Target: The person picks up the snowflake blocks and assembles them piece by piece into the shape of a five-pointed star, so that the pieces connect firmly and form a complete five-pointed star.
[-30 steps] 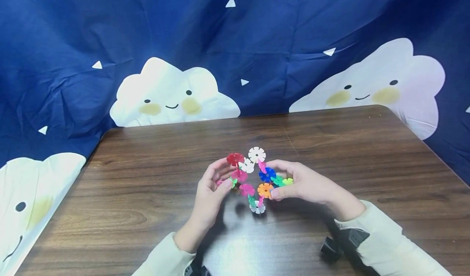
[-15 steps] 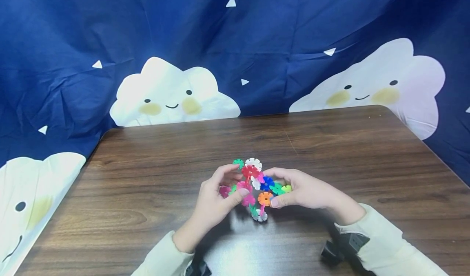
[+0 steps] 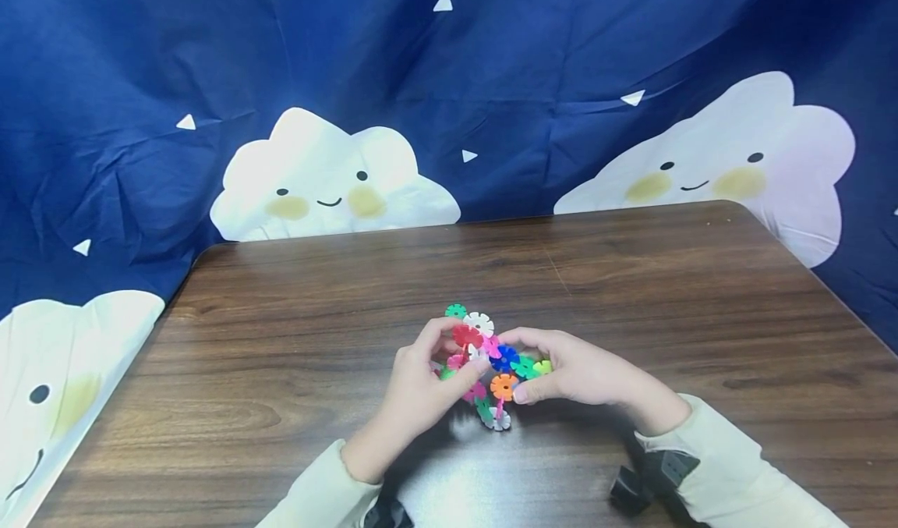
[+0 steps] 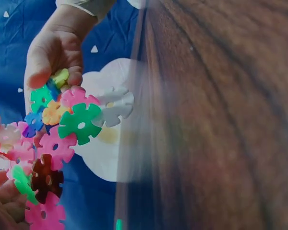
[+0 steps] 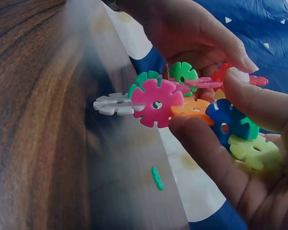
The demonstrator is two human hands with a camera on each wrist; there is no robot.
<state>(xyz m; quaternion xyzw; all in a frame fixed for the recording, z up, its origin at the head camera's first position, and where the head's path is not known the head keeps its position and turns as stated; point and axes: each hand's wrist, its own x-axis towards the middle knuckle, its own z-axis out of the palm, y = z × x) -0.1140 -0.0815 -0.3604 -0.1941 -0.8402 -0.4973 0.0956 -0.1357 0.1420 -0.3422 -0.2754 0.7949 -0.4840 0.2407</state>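
A ring-like chain of interlocking flower-shaped plastic discs, pink, white, red, blue, orange and green, is held between both hands over the table. My left hand point(image 3: 419, 388) grips its left side, thumb at the front near a white disc and fingers behind a red disc point(image 3: 466, 335). On the other side my right hand point(image 3: 585, 368) pinches the chain near the orange disc point(image 3: 503, 387) and blue disc point(image 3: 505, 358). A clear white disc point(image 5: 117, 104) forms the chain's lower end, close over the table. Brown disc point(image 4: 47, 178) and pink disc point(image 4: 45, 213) show in the left wrist view.
One loose green disc point(image 3: 456, 310) lies on the brown wooden table point(image 3: 316, 341) just behind the hands. Black wrist devices point(image 3: 669, 465) sit at both sleeves. A blue curtain point(image 3: 505, 60) with white clouds hangs behind the table.
My left hand has moved right and slightly nearer, bringing the red disc beside the far white one and uncovering the loose green disc. The right hand has come slightly nearer too, still gripping the chain.
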